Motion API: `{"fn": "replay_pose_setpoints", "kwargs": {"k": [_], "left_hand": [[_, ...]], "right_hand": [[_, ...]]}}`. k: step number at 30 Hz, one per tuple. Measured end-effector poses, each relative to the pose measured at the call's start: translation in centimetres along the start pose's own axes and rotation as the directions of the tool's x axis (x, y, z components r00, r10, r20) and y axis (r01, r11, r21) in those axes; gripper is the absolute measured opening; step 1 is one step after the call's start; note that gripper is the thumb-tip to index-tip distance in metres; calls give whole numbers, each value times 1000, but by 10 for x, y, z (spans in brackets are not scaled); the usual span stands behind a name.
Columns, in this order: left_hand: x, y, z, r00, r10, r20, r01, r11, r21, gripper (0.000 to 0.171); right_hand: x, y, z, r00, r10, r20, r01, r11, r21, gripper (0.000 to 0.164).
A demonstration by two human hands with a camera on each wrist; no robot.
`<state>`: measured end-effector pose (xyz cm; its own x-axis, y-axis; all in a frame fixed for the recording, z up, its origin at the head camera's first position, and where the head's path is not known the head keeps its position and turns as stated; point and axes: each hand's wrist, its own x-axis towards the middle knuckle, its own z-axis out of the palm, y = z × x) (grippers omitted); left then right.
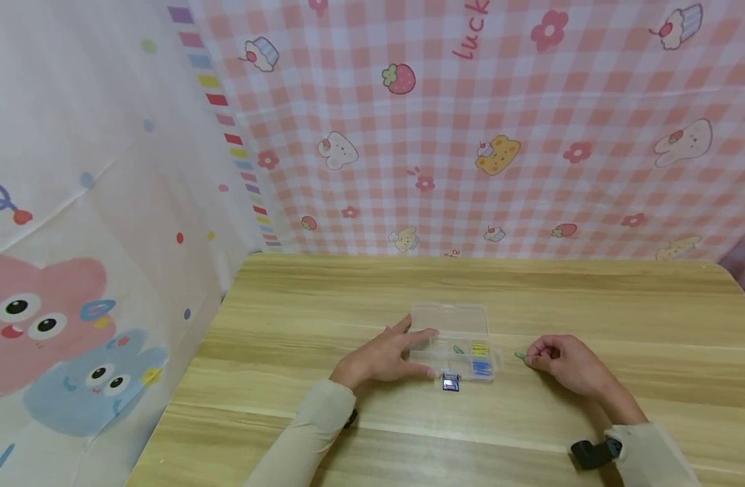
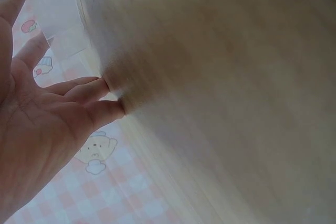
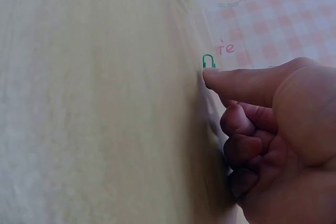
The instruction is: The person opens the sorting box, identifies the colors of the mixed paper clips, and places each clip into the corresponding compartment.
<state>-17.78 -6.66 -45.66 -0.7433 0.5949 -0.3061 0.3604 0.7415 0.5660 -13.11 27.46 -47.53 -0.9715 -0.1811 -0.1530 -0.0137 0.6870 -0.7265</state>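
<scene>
A clear plastic compartment box [image 1: 448,343] lies on the table with its clear lid [image 1: 448,319] folded back. One compartment holds a green paper clip [image 1: 458,350]; yellow pieces [image 1: 479,349] and blue pieces [image 1: 482,368] fill two others at the right. My left hand [image 1: 385,353] rests at the box's left side, fingers spread, thumb at the front edge. To the right of the box, my right hand [image 1: 567,362] pinches a green paper clip [image 3: 208,60] between thumb and forefinger, its rounded end sticking out. The other fingers of that hand curl in beneath.
A small dark-blue and white square piece [image 1: 450,383] is at the box's front edge. The wooden table [image 1: 299,291] reaches back to a pink checked cloth [image 1: 372,135]. Another printed cloth [image 1: 165,223] hangs along the left.
</scene>
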Motion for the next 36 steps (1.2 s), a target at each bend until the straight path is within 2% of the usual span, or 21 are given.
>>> {"fn": "replay_pose_setpoints", "kwargs": {"k": [16,36], "left_hand": [[0,2,-1,1000,-19,7,19,1000,-7,72],[-1,2,-1,1000,-17,-5,17,1000,16,73]], "right_hand": [[1,-12,-5,999,46,13,-47,994,96,8],[13,-46,-7,994,-99,-34,101,994,48,9]]}}
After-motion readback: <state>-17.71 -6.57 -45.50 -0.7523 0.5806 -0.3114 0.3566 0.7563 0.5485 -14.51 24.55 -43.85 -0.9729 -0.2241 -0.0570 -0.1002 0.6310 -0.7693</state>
